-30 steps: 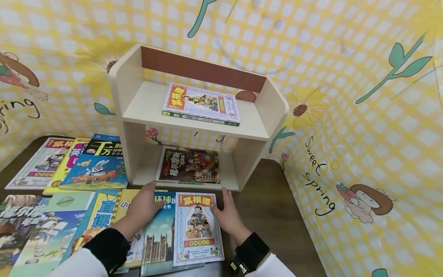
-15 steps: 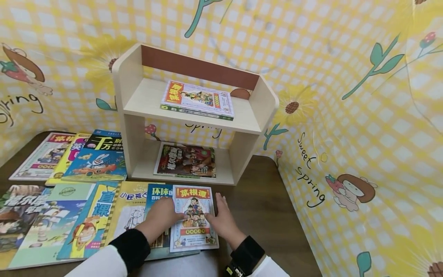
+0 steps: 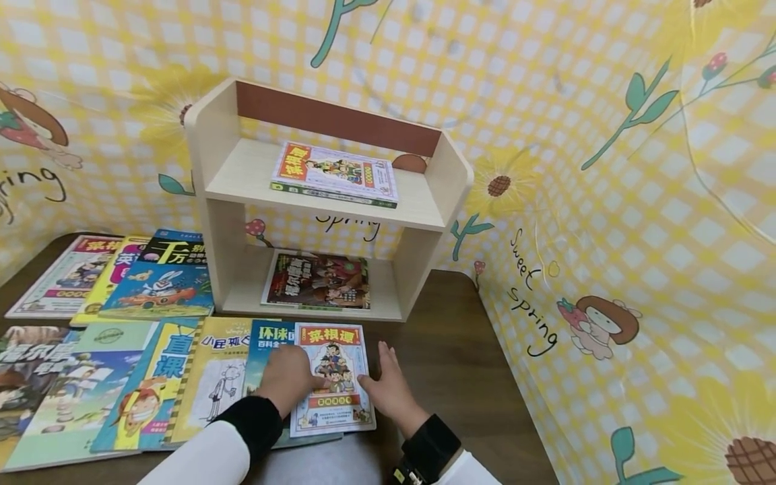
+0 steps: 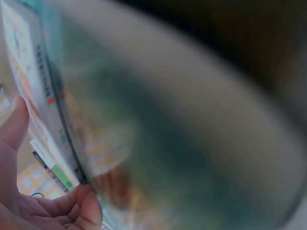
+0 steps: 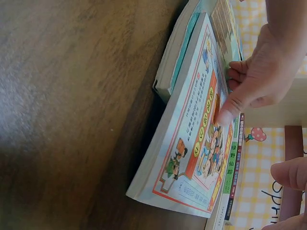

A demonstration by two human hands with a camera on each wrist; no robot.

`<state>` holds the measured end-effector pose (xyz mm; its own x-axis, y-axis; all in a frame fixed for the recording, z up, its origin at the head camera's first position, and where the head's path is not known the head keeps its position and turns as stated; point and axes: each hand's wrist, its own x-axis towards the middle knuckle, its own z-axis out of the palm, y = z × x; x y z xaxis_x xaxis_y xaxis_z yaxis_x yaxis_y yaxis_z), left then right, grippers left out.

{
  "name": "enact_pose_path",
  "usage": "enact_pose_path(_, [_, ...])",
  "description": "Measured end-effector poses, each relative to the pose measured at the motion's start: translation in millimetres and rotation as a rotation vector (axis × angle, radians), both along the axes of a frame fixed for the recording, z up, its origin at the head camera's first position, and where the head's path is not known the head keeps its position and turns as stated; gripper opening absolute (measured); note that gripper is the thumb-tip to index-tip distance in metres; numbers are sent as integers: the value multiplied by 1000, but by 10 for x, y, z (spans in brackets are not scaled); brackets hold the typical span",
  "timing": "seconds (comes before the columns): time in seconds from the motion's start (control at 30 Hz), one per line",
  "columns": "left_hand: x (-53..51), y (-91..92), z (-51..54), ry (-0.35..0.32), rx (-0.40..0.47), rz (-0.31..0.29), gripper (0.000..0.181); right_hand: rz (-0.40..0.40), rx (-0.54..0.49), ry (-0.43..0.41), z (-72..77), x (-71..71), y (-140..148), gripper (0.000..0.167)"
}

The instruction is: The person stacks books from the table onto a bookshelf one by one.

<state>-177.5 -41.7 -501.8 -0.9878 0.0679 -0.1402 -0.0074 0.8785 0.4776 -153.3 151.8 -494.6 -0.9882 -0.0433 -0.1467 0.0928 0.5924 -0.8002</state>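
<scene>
A white-covered comic book (image 3: 333,384) with red trim and cartoon figures lies over a blue-green book (image 3: 267,343) with a building on its cover. My left hand (image 3: 294,377) pinches the comic book's left side, thumb on the cover and fingers bent at the edge. In the right wrist view the comic book (image 5: 192,143) is tilted, partly raised off the book beneath. My right hand (image 3: 394,391) is beside the comic book's right edge, fingers extended; whether its thumb touches the book I cannot tell. In the left wrist view, my left hand (image 4: 53,206) is beside a large blurred cover.
Behind the books stands a two-level wooden shelf (image 3: 218,162). Stacked books (image 3: 333,176) lie flat on its upper level, and a dark-covered book (image 3: 318,279) on the lower. Several books, including a yellow one (image 3: 212,364), spread leftward across the brown table (image 3: 473,364).
Both hands have drawn back from near the shelf's front edge. The left hand has moved right onto the comic book's left side and taken hold; the head view has shifted slightly.
</scene>
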Motion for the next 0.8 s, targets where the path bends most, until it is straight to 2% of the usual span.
enact_pose_path(0.2, [16,29,-72,20,-36,34,58,-20,-22,2,-42,42,32,75])
enact_pose_path(0.37, [57,92,-47,62,-79,49,61,-64,-55,15,-73,44,85,75])
enact_pose_path(0.5, [70,140,-6,67,-106,48,54,-84,-52,4,-78,54,112,75])
enact_pose_path(0.7, [36,175,22,-11,-143,74,54,-84,-50,-12,-105,62,124,76])
enact_pose_path(0.8, [30,188,28,-52,-133,110,41,-81,-58,-16,-116,70,132,76])
